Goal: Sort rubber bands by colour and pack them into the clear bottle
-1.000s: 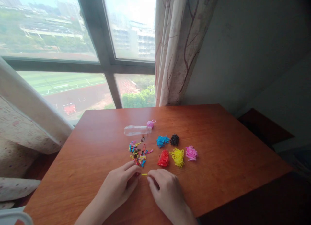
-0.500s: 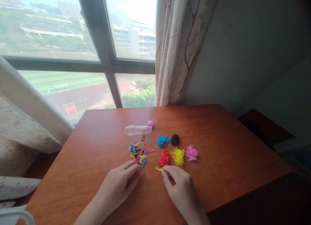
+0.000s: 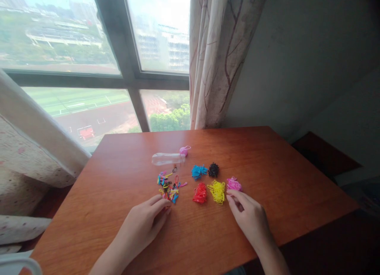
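My left hand (image 3: pixel 150 217) rests on the table at the near edge of a mixed heap of small coloured rubber bands (image 3: pixel 170 188). Its fingers are curled towards the thumb, and whatever lies between the tips is too small to make out. My right hand (image 3: pixel 247 213) is between the yellow rubber bands (image 3: pixel 217 191) and the pink rubber bands (image 3: pixel 234 184), partly covering the pink pile. Its thumb and forefinger are slightly apart, with no band visible between them. Red rubber bands (image 3: pixel 200 193) lie left of the yellow pile.
Blue rubber bands (image 3: pixel 198 171) and black rubber bands (image 3: pixel 213 170) sit behind the red and yellow piles. Farther back, a clear bottle (image 3: pixel 166 159) lies on its side near a pink cap (image 3: pixel 183 150). The wooden table (image 3: pixel 124 168) reaches to the window and curtain (image 3: pixel 210 61).
My right hand has moved right, from in front of the red and yellow piles to the pink pile. The yellow band it pinched no longer shows at its fingertips. My left hand has barely moved.
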A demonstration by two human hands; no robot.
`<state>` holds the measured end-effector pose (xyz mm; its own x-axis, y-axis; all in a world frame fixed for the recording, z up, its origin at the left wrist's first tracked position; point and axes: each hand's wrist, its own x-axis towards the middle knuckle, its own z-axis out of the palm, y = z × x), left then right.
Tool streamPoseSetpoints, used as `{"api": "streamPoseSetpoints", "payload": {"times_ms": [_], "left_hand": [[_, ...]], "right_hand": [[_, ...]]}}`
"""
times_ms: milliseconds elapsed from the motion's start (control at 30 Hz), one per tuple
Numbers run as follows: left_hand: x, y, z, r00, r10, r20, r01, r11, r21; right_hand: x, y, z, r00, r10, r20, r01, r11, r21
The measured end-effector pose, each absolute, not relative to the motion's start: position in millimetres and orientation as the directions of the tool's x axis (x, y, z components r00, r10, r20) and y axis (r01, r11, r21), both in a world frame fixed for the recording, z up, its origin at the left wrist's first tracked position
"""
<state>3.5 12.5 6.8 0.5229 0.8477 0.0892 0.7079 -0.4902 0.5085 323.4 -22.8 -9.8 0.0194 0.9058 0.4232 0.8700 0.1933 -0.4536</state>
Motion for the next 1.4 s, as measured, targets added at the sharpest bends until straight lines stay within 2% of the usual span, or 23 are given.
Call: {"api": "streamPoseSetpoints", "payload": {"times_ms": [133, 367, 567, 800, 967, 1400], "left_hand": [[2, 12, 7, 0.523, 0.849, 0.084, 0.715, -0.489, 0.500], [1, 13, 7, 0.500, 0.860, 0.105, 0.728, -0.483, 0.487], [3, 12, 4, 0.474, 0.871, 0.132, 0.753, -0.478, 0.453], [11, 9, -2, 0.449, 0.882, 0.142, 0.804, -0.469, 0.366], [17, 9, -1, 0.427, 0.890, 0.161, 0.835, -0.456, 0.307], [30, 17, 3, 0.428, 0.900, 0.083, 0.880, -0.436, 0.186]], "right_hand": [[317, -25, -8, 0.052, 0.892, 0.450, 0.852, 0.195, -0.485], [296, -27, -6, 0.012, 0.900, 0.435, 0.817, 0.242, -0.524], [254, -40, -11, -0.107, 0.923, 0.370, 0.747, 0.321, -0.583], [220, -48, -17, -0.216, 0.930, 0.297, 0.739, 0.354, -0.573], [221, -47, -18, -0.230, 0.932, 0.281, 0.736, 0.355, -0.576], [221, -47, -21, -0.235, 0.928, 0.289, 0.738, 0.364, -0.568]]}}
